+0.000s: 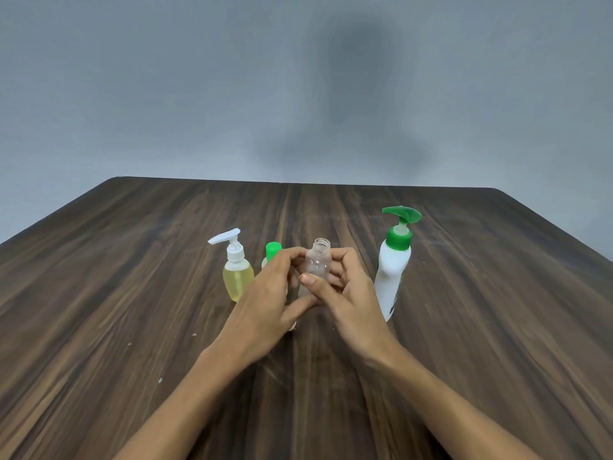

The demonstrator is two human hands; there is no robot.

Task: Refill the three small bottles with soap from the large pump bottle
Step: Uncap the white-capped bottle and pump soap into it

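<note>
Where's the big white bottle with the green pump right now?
The large pump bottle stands upright on the table, on the right of the head view, just beside the right hand.

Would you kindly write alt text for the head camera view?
Both hands, left hand and right hand, hold an uncapped clear small bottle upright over a dark wooden table. A yellow-filled pump bottle and green-capped bottle stand left; the large white pump bottle stands right.
</note>
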